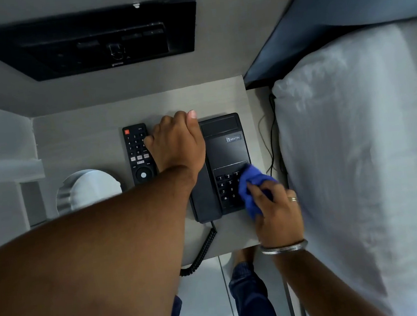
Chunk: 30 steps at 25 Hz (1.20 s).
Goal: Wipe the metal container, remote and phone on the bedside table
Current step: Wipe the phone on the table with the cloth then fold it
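From the head camera we see the bedside table (76, 135) with the black phone (223, 153) at its right, the remote (137, 155) just left of it and the metal container (87, 188) further left near the front edge. Our left hand (177, 140) is curled over the top end of the phone's handset (202, 197), pressing it down, its knuckles touching the remote. Our right hand (275, 212) is clamped on a bunched blue cloth (253, 186) pressed against the keypad's right side.

metal container (89, 189) left on bedside table (76, 135), remote (137, 155) middle, phone (223, 151) right
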### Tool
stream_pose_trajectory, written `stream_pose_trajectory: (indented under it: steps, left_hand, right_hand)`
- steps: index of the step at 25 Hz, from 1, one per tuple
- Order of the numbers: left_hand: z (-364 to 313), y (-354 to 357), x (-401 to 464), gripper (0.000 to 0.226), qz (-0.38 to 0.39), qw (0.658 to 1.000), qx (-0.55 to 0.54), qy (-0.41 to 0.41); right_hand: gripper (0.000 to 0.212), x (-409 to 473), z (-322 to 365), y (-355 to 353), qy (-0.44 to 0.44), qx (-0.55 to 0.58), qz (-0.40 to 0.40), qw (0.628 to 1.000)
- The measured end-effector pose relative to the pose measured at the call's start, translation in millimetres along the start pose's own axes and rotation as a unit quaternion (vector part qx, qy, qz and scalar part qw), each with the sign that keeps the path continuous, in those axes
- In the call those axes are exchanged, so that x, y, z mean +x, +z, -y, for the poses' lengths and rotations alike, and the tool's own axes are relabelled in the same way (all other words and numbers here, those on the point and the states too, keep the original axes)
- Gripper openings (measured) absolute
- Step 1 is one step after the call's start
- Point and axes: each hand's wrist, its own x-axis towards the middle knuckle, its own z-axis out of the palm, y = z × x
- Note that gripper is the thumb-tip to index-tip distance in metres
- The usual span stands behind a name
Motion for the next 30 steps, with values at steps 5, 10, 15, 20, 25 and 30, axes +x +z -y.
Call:
stream_pose_trajectory:
  steps: [5, 10, 15, 20, 25, 30]
  left_hand:
    - [1, 6, 1, 0.057, -0.006, 1.0, 0.0, -0.007]
    - [4, 7, 1, 0.055, -0.003, 1.0, 0.015, 0.003]
    - [3, 8, 1, 0.053, -0.009, 1.0, 0.016, 0.005]
    - [4, 7, 1, 0.052, -0.01, 1.0, 0.02, 0.009]
    - [5, 9, 1, 0.052, -0.009, 1.0, 0.019, 0.008]
    - [4, 8, 1, 0.053, -0.012, 1.0, 0.011, 0.008]
  right_hand:
    - [0.055, -23, -1, 8, -0.025, 0.027, -0.042, 0.998]
    - [0.055, -29, 30, 25, -0.092, 0.049, 0.02, 0.994]
    - [0.042, -60, -29, 14, 0.058, 0.016, 0.024, 0.998]
    - [0.071, -55, 22, 24, -0.044, 0.075, 0.026, 0.996]
    - [0.07, -44, 14, 27, -0.001, 0.022, 0.029, 0.999]
    - [0.064, -14, -1, -8, 0.08, 0.06, -0.045, 0.994]
